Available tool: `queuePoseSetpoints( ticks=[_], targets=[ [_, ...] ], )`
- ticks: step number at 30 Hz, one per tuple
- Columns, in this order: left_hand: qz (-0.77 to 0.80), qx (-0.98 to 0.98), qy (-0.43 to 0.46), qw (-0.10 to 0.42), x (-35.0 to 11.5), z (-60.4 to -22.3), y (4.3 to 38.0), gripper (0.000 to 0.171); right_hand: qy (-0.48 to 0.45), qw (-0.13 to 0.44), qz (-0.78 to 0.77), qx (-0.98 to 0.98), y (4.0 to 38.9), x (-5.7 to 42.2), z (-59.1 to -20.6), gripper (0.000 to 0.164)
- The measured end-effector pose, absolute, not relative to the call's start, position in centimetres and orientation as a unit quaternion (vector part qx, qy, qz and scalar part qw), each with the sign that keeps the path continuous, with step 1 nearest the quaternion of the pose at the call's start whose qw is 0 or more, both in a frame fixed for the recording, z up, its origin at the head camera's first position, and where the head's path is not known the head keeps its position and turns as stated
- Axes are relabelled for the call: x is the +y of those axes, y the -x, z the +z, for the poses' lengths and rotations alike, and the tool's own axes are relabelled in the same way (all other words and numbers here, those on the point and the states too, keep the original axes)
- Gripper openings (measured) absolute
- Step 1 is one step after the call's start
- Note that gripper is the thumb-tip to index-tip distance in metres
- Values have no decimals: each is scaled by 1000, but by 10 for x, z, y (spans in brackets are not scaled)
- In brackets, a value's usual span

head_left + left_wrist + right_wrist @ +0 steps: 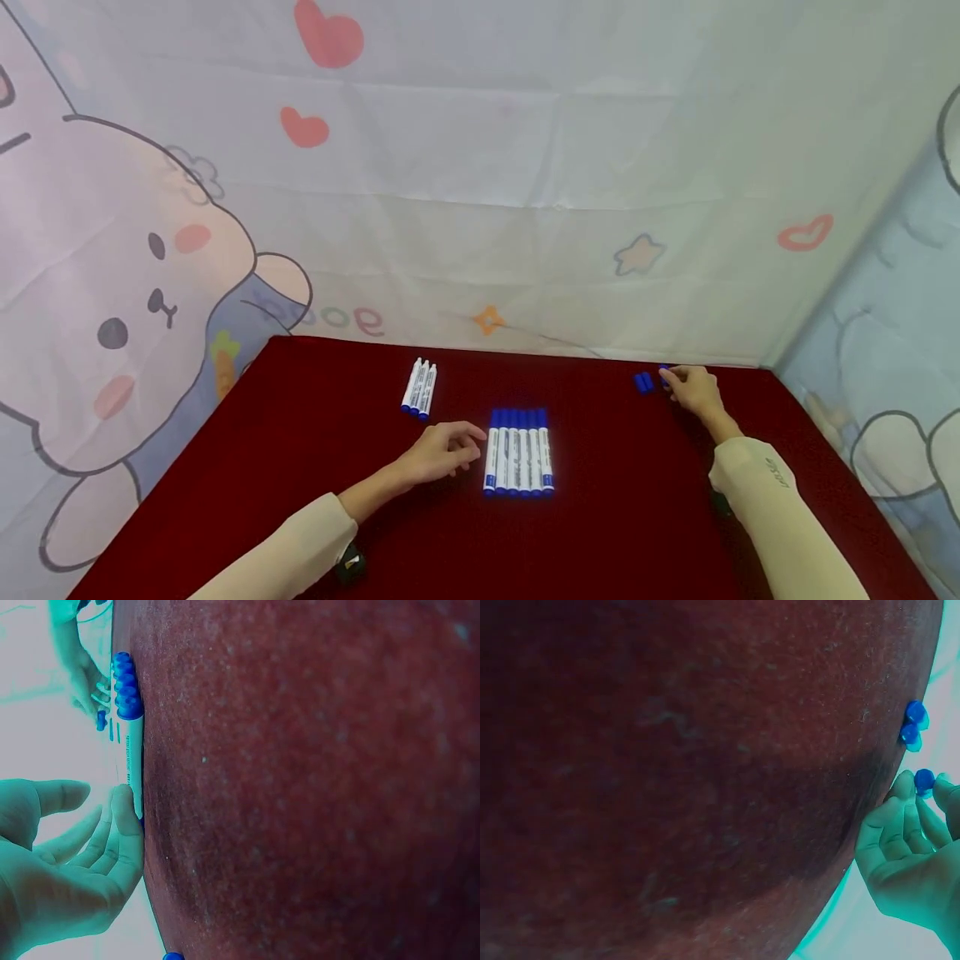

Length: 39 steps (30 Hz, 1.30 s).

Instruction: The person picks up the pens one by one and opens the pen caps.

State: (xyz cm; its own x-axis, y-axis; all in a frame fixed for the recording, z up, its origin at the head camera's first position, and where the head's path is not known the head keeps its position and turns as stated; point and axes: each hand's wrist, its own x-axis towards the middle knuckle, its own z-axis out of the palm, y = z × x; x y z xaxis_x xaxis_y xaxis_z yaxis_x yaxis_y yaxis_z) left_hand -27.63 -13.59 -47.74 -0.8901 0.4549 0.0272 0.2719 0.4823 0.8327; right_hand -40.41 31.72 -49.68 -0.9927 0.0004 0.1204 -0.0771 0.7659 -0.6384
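Observation:
Several white markers with blue caps lie side by side in a row at the middle of the table. My left hand is just left of that row, fingers loosely bent and holding nothing; in the left wrist view its fingertips overlap the nearest marker, and I cannot tell whether they touch it. At the back right, my right hand pinches a blue marker cap between thumb and fingers. Two more blue caps lie together just left of that hand.
Three white markers without caps lie together at the back left, their narrow tips facing the rear. A dark red cloth covers the table. Behind it hangs a pale printed curtain, which also runs along both sides.

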Motion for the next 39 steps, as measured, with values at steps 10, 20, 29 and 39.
queuePoseSetpoints(
  ticks=[10,20,29,39],
  targets=[
    [456,856,-216,111,-136,-476,271,29,-6,20,316,-949,404,310,-500,48],
    [446,859,-224,116,-129,-474,276,29,-27,9,313,-949,404,314,-494,43],
    [451,855,-224,126,-128,-474,274,31,-47,-4,313,-948,399,310,-490,39],
    [444,856,-229,132,-120,-476,276,32,-53,-10,330,-943,394,311,-490,40]
  ],
)
